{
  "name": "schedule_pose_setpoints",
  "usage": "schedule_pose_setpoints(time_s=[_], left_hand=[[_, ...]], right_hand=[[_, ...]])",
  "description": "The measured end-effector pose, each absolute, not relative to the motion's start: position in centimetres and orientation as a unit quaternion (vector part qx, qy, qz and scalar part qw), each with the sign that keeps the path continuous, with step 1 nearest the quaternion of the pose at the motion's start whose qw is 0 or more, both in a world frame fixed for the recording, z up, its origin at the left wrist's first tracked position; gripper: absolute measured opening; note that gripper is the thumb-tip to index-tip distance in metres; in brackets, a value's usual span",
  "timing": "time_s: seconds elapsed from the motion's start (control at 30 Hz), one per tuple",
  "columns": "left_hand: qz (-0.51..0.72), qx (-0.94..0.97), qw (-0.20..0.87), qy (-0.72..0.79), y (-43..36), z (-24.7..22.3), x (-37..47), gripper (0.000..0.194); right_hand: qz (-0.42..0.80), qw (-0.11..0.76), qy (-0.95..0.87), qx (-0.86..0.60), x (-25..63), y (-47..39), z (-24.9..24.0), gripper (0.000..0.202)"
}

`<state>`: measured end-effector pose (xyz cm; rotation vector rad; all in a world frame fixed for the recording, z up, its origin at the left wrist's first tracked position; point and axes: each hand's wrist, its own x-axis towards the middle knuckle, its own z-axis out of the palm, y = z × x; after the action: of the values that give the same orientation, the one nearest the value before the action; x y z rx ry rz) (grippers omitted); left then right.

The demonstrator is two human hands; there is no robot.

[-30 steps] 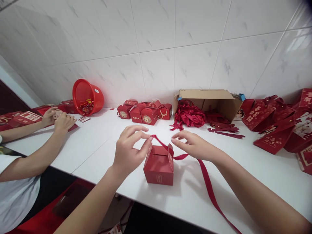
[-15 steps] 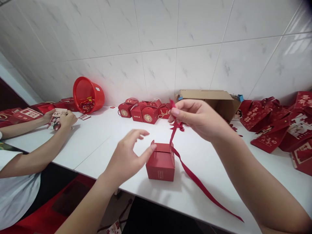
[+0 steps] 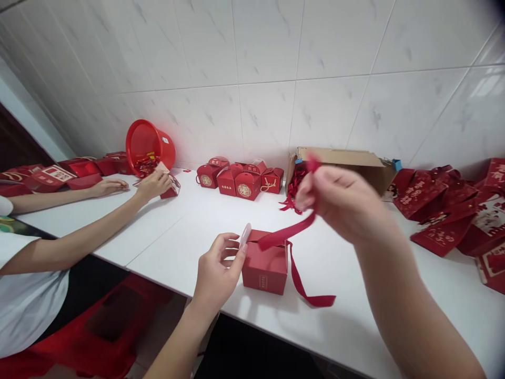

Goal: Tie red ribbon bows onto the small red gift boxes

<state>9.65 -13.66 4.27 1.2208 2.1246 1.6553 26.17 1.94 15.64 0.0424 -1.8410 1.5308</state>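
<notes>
A small red gift box (image 3: 265, 271) sits on the white table with its top panels folded inward. My left hand (image 3: 221, 268) is at its left side, thumb and fingers closed on the upright side flap (image 3: 245, 235), whose pale face shows. Raised above the box to the right, my right hand (image 3: 339, 197) pinches a red ribbon (image 3: 290, 231); this hand is blurred. One ribbon end hangs in front of the box top. Another stretch of ribbon (image 3: 311, 299) comes down from the box's right side and lies on the table.
Several red gift boxes (image 3: 246, 184) stand by the tiled wall. Behind my right hand is an open cardboard box (image 3: 339, 155) with red ribbons beside it. Red bags (image 3: 442, 237) crowd the right. At left, another person's hand (image 3: 153, 184) holds a small box near a red bucket (image 3: 168, 150).
My left hand has moved onto the box's left flap. My right hand has drawn the ribbon up, shortening the length on the table. The other person's hand has reached toward the bucket.
</notes>
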Motion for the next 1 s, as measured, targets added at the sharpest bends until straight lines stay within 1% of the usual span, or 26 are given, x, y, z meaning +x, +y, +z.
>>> schedule_pose_setpoints(time_s=[0.07,0.13,0.23,0.33,0.5,0.67,0.77,0.87,1.0], left_hand=[[0.572,0.402,0.100,0.708,-13.7,4.0,9.7,0.028],[0.585,0.392,0.111,0.702,-13.7,3.9,9.8,0.029],[0.598,0.382,0.124,0.694,-13.8,3.8,9.9,0.032],[0.601,0.382,0.125,0.691,-13.8,3.8,10.0,0.031],[0.607,0.387,0.130,0.682,-14.1,3.8,10.5,0.030],[0.602,0.392,0.145,0.680,-14.5,3.9,11.0,0.032],[0.605,0.385,0.154,0.680,-14.2,4.5,10.6,0.033],[0.609,0.384,0.185,0.669,-13.4,5.2,9.7,0.033],[0.585,0.407,0.217,0.667,-12.8,6.0,8.8,0.031]], right_hand=[[0.573,0.282,-0.769,-0.033,24.3,1.6,13.9,0.026],[0.520,0.205,-0.826,-0.077,22.6,1.3,12.2,0.027],[0.453,0.141,-0.873,-0.112,20.9,1.0,10.2,0.025],[0.442,0.118,-0.880,-0.127,20.3,0.9,9.3,0.023],[0.449,0.103,-0.875,-0.150,20.2,0.6,9.4,0.022],[0.475,0.069,-0.866,-0.138,20.0,0.3,9.4,0.024],[0.490,0.065,-0.859,-0.136,19.8,0.3,9.2,0.025],[0.503,0.067,-0.852,-0.129,19.9,0.5,9.1,0.024],[0.536,0.055,-0.831,-0.138,20.0,0.7,9.2,0.019]])
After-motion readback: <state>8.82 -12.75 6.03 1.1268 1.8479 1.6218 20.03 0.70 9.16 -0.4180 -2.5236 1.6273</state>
